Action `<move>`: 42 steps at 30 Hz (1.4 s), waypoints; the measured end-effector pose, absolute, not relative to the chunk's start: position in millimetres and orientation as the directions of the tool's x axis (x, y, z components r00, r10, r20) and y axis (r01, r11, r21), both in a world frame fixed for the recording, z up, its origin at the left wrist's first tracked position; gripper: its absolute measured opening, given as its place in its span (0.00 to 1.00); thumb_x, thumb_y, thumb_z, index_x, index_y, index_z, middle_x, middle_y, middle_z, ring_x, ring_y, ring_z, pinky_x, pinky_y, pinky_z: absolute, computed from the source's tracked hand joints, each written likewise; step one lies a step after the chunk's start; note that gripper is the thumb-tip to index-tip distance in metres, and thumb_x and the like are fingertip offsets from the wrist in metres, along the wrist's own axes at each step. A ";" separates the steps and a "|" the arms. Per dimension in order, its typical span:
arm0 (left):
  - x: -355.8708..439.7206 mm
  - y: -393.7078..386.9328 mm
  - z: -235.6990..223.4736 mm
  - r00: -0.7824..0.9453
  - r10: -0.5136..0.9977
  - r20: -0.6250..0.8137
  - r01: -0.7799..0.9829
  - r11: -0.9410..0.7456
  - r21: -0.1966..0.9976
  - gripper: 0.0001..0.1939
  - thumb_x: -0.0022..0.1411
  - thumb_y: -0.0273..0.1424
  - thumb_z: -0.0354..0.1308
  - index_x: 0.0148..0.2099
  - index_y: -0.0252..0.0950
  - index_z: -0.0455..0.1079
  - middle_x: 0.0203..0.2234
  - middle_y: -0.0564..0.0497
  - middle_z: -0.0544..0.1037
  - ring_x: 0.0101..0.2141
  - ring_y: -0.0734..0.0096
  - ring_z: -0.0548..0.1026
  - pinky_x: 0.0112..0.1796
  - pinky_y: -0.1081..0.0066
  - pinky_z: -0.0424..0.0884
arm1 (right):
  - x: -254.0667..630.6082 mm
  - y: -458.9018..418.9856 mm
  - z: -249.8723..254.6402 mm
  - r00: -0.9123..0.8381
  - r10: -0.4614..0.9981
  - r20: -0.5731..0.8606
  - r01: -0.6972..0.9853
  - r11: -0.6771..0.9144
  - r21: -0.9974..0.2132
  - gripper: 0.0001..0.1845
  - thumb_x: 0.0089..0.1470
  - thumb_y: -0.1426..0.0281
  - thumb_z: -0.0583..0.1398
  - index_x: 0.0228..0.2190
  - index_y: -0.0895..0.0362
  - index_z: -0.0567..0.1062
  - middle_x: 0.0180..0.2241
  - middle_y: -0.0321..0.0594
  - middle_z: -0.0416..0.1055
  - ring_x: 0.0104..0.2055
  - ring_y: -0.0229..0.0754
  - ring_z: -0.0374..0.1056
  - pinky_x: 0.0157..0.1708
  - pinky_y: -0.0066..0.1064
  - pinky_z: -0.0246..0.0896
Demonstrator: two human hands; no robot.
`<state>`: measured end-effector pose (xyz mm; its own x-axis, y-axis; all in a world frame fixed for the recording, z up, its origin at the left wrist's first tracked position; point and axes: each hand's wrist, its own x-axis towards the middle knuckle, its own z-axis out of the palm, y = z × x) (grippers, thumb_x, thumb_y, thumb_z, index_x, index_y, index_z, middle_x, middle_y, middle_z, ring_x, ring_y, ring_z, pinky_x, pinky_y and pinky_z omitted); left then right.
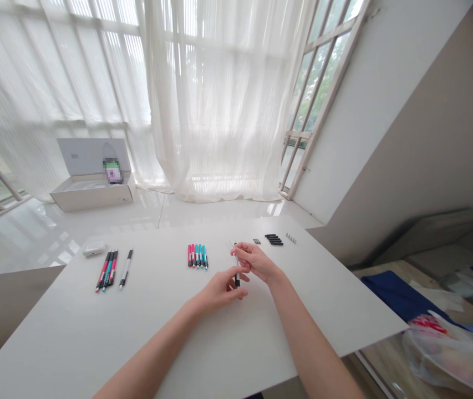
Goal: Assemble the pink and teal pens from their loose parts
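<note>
Both my hands meet over the white table around one upright-looking pen [237, 279], with a pale barrel and a black lower end. My left hand [218, 289] has its fingers and thumb closed round the lower part. At the upper end my right hand [258, 262] is pinched, its fingers partly covering the pen's slim top. Just behind the fingers lie thin pale rods [228, 244], like refills. To the left is a row of pink and blue pen barrels [197, 256]. Small springs [257, 241], black grips [274, 239] and little grey tips [290, 238] lie to the right.
Several pink and blue pens with black grips [107, 271] and a white pen [126, 269] lie at the table's left, near a white case [94, 249]. An open white box [95, 191] stands on the sill. A plastic bag [448, 346] sits beyond the table's right edge [380, 339].
</note>
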<state>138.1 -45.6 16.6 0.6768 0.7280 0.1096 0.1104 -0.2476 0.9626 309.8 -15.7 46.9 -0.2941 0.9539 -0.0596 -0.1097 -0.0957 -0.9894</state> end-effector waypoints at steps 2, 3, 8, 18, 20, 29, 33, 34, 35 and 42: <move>137.9 -45.8 18.1 0.682 0.723 0.107 0.111 -0.248 0.962 0.18 0.57 0.31 0.57 0.51 0.39 0.67 0.44 0.45 0.75 0.27 0.76 0.73 0.28 0.73 0.66 | 309.5 -15.8 47.0 -0.279 0.959 -0.054 -0.105 -0.086 -0.991 0.17 0.43 0.56 0.67 0.27 0.58 0.74 0.16 0.27 0.55 0.19 0.30 0.47 0.18 0.25 0.40; 137.9 -46.0 18.9 0.685 0.721 0.103 0.112 -0.244 0.963 0.16 0.58 0.32 0.57 0.50 0.39 0.67 0.44 0.46 0.75 0.27 0.75 0.73 0.28 0.73 0.66 | 309.3 -15.8 46.9 -0.272 0.961 -0.050 -0.106 -0.081 -0.991 0.17 0.42 0.56 0.67 0.27 0.58 0.74 0.17 0.27 0.55 0.19 0.30 0.48 0.18 0.25 0.40; 137.9 -47.0 19.8 0.683 0.724 0.097 0.116 -0.239 0.964 0.16 0.59 0.33 0.56 0.50 0.38 0.65 0.43 0.46 0.75 0.27 0.76 0.72 0.28 0.74 0.66 | 308.9 -15.6 45.7 -0.277 0.959 -0.052 -0.111 -0.086 -0.990 0.17 0.43 0.57 0.67 0.27 0.58 0.74 0.17 0.26 0.55 0.19 0.29 0.47 0.18 0.25 0.41; 138.4 -43.5 17.1 0.646 0.752 0.128 0.066 -0.223 0.973 0.12 0.60 0.37 0.55 0.45 0.38 0.63 0.39 0.49 0.72 0.24 0.80 0.69 0.26 0.75 0.66 | 307.0 -14.6 41.7 -0.289 0.956 -0.037 -0.087 -0.065 -0.994 0.16 0.43 0.58 0.67 0.28 0.58 0.75 0.17 0.28 0.61 0.19 0.30 0.52 0.19 0.25 0.46; 140.2 -40.8 14.3 0.604 0.786 0.128 0.007 -0.165 0.986 0.11 0.65 0.40 0.47 0.42 0.38 0.61 0.37 0.50 0.70 0.24 0.80 0.70 0.25 0.75 0.66 | 306.5 -14.2 41.4 -0.305 0.952 -0.038 -0.086 -0.067 -0.994 0.16 0.43 0.57 0.67 0.27 0.58 0.75 0.20 0.31 0.66 0.20 0.30 0.55 0.20 0.26 0.48; 143.8 -34.9 -0.2 0.530 0.831 0.166 -0.050 -0.165 0.985 0.10 0.67 0.38 0.45 0.48 0.41 0.55 0.31 0.55 0.69 0.18 0.83 0.54 0.19 0.80 0.53 | 314.7 1.7 36.2 0.184 0.982 0.045 -0.314 0.102 -0.944 0.17 0.36 0.57 0.70 0.24 0.56 0.75 0.27 0.35 0.70 0.19 0.28 0.48 0.16 0.27 0.36; 143.3 -34.5 -0.1 0.534 0.830 0.158 -0.034 -0.166 0.986 0.10 0.67 0.37 0.43 0.48 0.41 0.55 0.30 0.55 0.68 0.18 0.83 0.54 0.19 0.81 0.52 | 314.8 1.9 32.9 0.111 0.994 0.023 -0.258 0.051 -0.965 0.16 0.37 0.58 0.69 0.23 0.57 0.75 0.25 0.35 0.69 0.20 0.29 0.50 0.17 0.27 0.39; 143.3 -34.4 0.0 0.535 0.830 0.155 -0.031 -0.164 0.986 0.10 0.67 0.37 0.43 0.48 0.41 0.55 0.30 0.55 0.68 0.18 0.83 0.54 0.19 0.81 0.52 | 315.0 1.8 32.5 0.111 0.994 0.021 -0.249 0.049 -0.967 0.16 0.37 0.58 0.69 0.23 0.57 0.75 0.25 0.35 0.69 0.20 0.29 0.50 0.17 0.27 0.39; 143.3 -34.4 0.1 0.533 0.832 0.154 -0.031 -0.163 0.986 0.10 0.67 0.37 0.43 0.48 0.41 0.55 0.30 0.55 0.68 0.19 0.82 0.54 0.19 0.81 0.52 | 315.6 2.0 32.3 0.118 0.993 0.021 -0.248 0.050 -0.968 0.16 0.37 0.58 0.69 0.23 0.57 0.75 0.25 0.36 0.69 0.20 0.29 0.50 0.17 0.27 0.39; 143.7 -36.0 3.2 0.508 0.851 0.134 -0.046 -0.128 0.991 0.10 0.66 0.37 0.44 0.48 0.41 0.56 0.30 0.56 0.68 0.18 0.83 0.53 0.19 0.80 0.52 | 320.5 3.2 32.7 0.133 0.991 0.005 -0.246 0.038 -0.968 0.18 0.36 0.57 0.70 0.24 0.58 0.75 0.23 0.34 0.66 0.20 0.29 0.48 0.18 0.27 0.38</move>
